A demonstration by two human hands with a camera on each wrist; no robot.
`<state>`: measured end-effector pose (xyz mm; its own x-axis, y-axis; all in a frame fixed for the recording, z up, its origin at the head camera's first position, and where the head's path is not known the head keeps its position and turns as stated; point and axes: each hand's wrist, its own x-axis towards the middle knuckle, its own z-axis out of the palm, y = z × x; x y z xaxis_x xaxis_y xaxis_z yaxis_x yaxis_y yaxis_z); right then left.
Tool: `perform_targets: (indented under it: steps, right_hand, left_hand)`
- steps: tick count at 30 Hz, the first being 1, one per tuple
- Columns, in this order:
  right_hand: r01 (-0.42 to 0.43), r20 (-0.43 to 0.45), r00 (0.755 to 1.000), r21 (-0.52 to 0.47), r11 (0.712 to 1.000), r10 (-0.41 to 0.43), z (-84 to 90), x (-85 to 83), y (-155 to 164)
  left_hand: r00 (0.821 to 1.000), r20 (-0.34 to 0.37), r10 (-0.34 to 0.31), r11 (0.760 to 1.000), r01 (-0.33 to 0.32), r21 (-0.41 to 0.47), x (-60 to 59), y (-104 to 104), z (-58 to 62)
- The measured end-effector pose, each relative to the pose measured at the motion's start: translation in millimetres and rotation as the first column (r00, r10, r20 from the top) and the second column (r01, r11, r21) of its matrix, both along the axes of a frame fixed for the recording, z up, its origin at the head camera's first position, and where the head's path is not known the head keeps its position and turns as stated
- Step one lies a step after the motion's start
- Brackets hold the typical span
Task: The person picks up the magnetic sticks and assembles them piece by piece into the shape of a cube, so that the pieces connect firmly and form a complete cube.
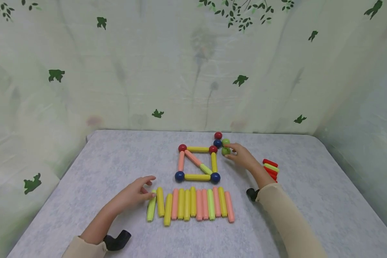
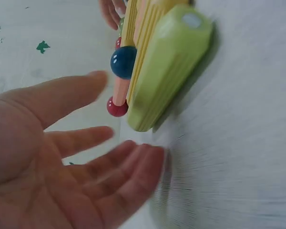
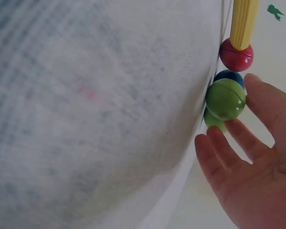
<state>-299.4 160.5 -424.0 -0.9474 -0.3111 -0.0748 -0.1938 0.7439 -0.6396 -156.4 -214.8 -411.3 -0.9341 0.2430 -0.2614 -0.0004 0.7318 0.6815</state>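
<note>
**Square frame (image 1: 197, 177) closed; spare sticks (image 1: 193, 202) and balls (image 1: 217, 143) unused**

The frame lies toward the middle of the table's (image 1: 125, 150) far edge. As an outline it looks finished: four sides meet at two red and two blue corners, and a pink-and-green diagonal (image 1: 192, 158) runs from the far-left corner to the near-right. Not built in are thirteen sticks in a row on the near side, four balls between the far-right corner and the far edge, and a red-and-green stack (image 1: 271, 171) toward the right edge; these look like what is left to use.

The right hand (image 1: 243, 157) has thumb and fingers either side of the nearer green ball (image 1: 226, 151); I cannot tell whether they grip it. The left hand (image 1: 137, 191) has its fingers apart, holding nothing, beside the leftmost green stick (image 1: 151, 208).

From the head, the left thumb overlaps that stick; the left wrist view shows a gap, plus a pale disc (image 2: 192, 20) in the stick's end. The right wrist view alone makes out the ball's seam. Only the head view takes in the stack.
</note>
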Motion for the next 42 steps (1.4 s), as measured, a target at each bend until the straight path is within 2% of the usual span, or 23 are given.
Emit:
perform_targets:
  steps: [4,8,10,13,18,22,25,29,31,34,38,42]
  right_hand:
    - [-0.013,0.028,1.0,0.012,1.0,0.012,-2.4,-1.4,0.9]
    - [-0.002,0.052,0.999,0.011,1.0,0.001,-4.1,-0.6,0.3]
    - [0.011,0.056,0.998,0.01,1.0,-0.011,-4.5,-0.1,0.0]
    - [0.014,0.053,0.998,0.009,1.0,-0.015,-4.7,0.4,0.2]
    - [0.007,0.045,0.999,-0.001,1.0,-0.007,-3.7,1.6,0.8]
    - [0.037,0.051,0.998,-0.043,0.998,-0.035,-1.5,3.4,2.3]
    - [0.06,0.043,0.998,-0.088,0.994,-0.056,0.4,4.3,4.6]
    - [0.067,0.023,0.998,-0.191,0.979,-0.064,4.8,6.2,5.8]
    - [0.057,0.013,0.998,-0.268,0.962,-0.055,8.9,8.5,4.2]
    - [0.014,-0.017,1.0,-0.379,0.925,-0.022,17.2,14.0,-1.1]
    - [-0.035,-0.046,0.999,-0.461,0.887,0.015,29.3,22.7,-11.0]
    - [-0.067,-0.036,0.998,-0.526,0.848,0.057,42.1,33.4,-21.8]
  left_hand:
    - [0.996,0.087,0.009,1.0,-0.008,-0.018,16.9,1.2,0.5]
    - [0.991,0.114,0.069,0.998,-0.069,-0.002,25.5,6.4,0.2]
    - [0.989,0.11,0.096,0.995,-0.097,0.005,27.4,10.7,-1.2]
    - [0.992,0.069,0.109,0.994,-0.107,-0.032,28.5,17.3,-3.0]
    - [0.997,0.025,0.077,0.991,-0.073,-0.113,27.7,19.6,0.5]
    - [0.995,-0.001,0.098,0.992,-0.098,-0.083,21.1,16.8,10.4]
    - [0.991,-0.091,0.101,0.994,-0.104,-0.034,12.9,16.9,20.0]
    - [0.972,-0.217,0.091,0.996,-0.087,0.028,1.1,22.4,27.9]
    - [0.959,-0.263,0.101,0.994,-0.084,0.076,-5.1,28.0,29.2]
    - [0.927,-0.347,0.138,0.983,-0.086,0.163,-15.4,38.2,28.1]
    - [0.885,-0.423,0.194,0.955,-0.07,0.289,-28.8,52.1,24.3]
    - [0.879,-0.428,0.209,0.924,-0.035,0.38,-40.3,63.7,16.5]
